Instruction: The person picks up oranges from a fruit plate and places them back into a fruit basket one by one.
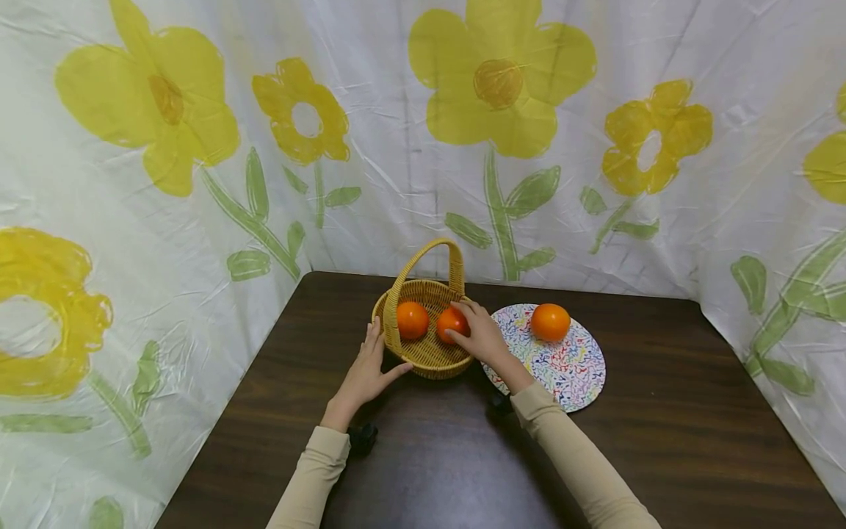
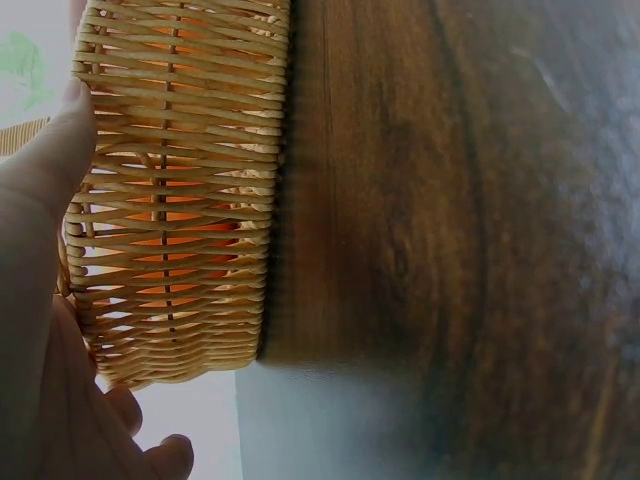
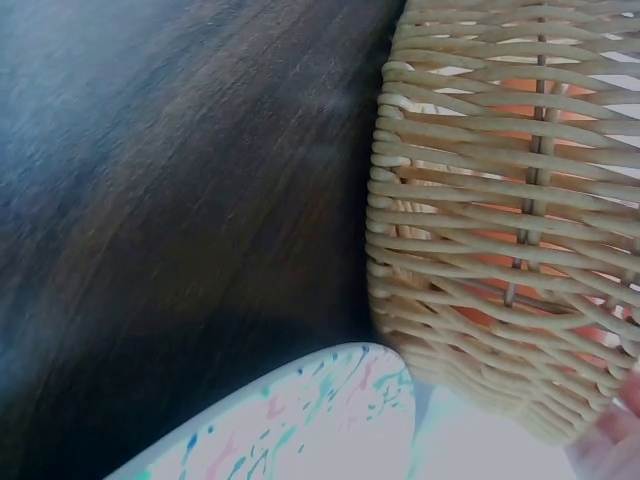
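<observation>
A wicker basket [image 1: 432, 360] with a tall arched handle stands near the back of the table. Inside it an orange [image 1: 413, 320] sits on the left, and a redder-looking orange [image 1: 451, 323] lies on the right. My right hand [image 1: 481, 338] reaches over the right rim and holds that right-hand orange between thumb and fingers. At the basket's left side, my left hand [image 1: 366, 371] grips the wall, thumb along the front rim. In the left wrist view the thumb [image 2: 62, 150] reaches the rim, with other fingers below. The right wrist view shows mostly basket weave [image 3: 500, 220].
Right of the basket lies a round, multicoloured patterned plate [image 1: 568, 375], with another orange [image 1: 550, 322] near its back edge. The dark wooden table [image 1: 423, 455] meets a white curtain [image 1: 383, 220] with yellow flowers behind and at both sides.
</observation>
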The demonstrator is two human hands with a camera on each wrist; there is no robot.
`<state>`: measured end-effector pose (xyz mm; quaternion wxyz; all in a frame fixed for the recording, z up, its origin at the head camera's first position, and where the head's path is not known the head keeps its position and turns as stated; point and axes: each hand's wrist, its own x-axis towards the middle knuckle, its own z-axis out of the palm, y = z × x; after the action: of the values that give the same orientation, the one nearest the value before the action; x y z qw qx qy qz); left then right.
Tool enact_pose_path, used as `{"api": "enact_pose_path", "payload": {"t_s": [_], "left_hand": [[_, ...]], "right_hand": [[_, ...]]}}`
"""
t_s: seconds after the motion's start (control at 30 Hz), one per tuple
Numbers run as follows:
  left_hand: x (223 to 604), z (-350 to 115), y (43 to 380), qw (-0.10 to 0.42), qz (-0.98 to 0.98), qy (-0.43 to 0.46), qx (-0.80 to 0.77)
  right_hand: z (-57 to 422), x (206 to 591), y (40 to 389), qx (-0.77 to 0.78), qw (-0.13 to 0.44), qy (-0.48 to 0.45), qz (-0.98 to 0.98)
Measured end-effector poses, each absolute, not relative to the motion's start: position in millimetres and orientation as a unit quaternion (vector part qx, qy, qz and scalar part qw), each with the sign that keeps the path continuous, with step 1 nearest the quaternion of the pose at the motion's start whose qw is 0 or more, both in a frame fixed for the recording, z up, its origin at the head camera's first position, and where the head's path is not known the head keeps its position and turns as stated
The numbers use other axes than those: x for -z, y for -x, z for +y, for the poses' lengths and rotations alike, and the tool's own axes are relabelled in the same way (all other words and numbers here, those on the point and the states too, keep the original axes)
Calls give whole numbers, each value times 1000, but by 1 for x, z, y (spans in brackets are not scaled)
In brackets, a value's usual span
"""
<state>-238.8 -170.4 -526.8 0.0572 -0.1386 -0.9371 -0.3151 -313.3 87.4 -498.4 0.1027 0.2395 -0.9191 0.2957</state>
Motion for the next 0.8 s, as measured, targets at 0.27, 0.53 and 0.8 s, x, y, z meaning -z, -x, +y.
{"api": "enact_pose_path", "payload": {"t_s": [0.27, 0.53, 0.8], "left_hand": [[525, -171, 239, 59, -935, 139, 320], [524, -170, 237, 64, -933, 149, 321], [525, -169, 237, 58, -933, 141, 327]], "right_hand": [[95, 494, 308, -309, 113, -243, -912], [104, 502, 309, -324, 129, -248, -904], [111, 506, 306, -341, 124, -239, -901]]}}
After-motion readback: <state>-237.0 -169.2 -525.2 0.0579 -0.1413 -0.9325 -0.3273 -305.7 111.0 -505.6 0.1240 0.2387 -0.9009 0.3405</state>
